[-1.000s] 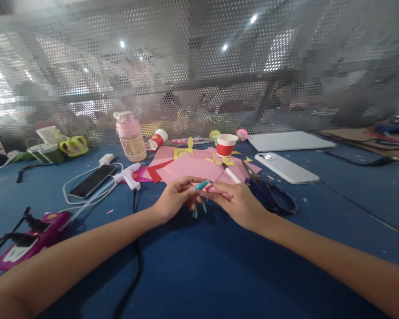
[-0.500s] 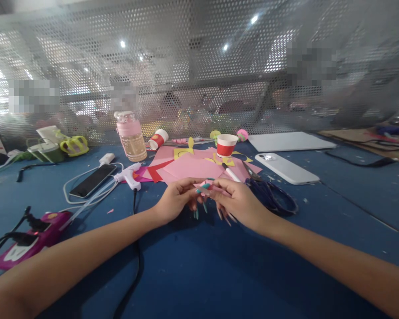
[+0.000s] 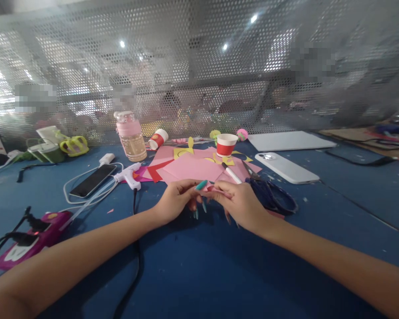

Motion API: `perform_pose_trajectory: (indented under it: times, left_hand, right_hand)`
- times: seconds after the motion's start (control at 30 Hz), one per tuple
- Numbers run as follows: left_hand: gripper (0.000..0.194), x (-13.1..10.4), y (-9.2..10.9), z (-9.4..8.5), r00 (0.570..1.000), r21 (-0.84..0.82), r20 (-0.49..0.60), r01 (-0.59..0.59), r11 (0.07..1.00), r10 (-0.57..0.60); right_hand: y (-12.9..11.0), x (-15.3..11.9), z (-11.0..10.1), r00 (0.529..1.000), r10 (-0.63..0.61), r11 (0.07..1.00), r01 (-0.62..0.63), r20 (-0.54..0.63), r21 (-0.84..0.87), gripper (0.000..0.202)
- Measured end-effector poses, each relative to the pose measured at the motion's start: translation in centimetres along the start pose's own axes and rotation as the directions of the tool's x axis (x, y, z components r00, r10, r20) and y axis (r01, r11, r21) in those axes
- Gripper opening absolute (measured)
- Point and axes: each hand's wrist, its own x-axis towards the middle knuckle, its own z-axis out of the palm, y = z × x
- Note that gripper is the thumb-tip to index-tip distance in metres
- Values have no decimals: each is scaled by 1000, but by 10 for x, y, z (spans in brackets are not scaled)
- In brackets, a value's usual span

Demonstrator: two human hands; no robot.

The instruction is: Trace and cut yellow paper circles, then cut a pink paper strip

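Observation:
Between my fingertips is a small piece of pink paper [image 3: 210,188], mostly covered by fingers and long nails. My left hand [image 3: 177,200] pinches it from the left, a teal thumbnail lying over it. From the right, my right hand [image 3: 241,201] grips the same piece between thumb and fingers. Just beyond them lie pink paper sheets [image 3: 193,167] with yellow cut scraps [image 3: 184,153] and a red paper strip [image 3: 159,169] on top. A white marker [image 3: 232,173] and scissors [image 3: 272,196] with dark blue handles rest close to my right hand.
A white glue gun [image 3: 130,177], a black phone [image 3: 93,180] and a magenta power strip [image 3: 36,239] occupy the left. Behind stand a pink-topped bottle [image 3: 132,137] and a red-and-white paper cup [image 3: 226,146]. A white phone [image 3: 287,168] and a white flat panel [image 3: 291,141] lie right.
My fingers have shifted slightly on the pink paper; its visible shape differs, and the right fingers are tucked further under. Pinkish material now shows beneath my right wrist. Other things stay put.

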Motion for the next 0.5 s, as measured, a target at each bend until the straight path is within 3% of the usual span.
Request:
perform_pose_trajectory:
  times: [0.1,0.17,0.37,0.5]
  left_hand:
    - [40,0,0,-1,999,5,25,29,1000,-29]
    - [41,0,0,-1,998,15,39,45,999,-45]
    - [38,0,0,0,1000,13,-16,8,1000,-7]
    - [31,-1,-1,1,998,80,-60,-24,997,28]
  right_hand:
    - [2,0,0,995,-89,994,85,-55,-64,44]
    - [1,1,0,996,-79,996,77,-44,-48,43]
    - [-7,0,1,974,173,961,-199,142,194,36]
    - [-12,0,1,946,280,922,-312,163,230,43]
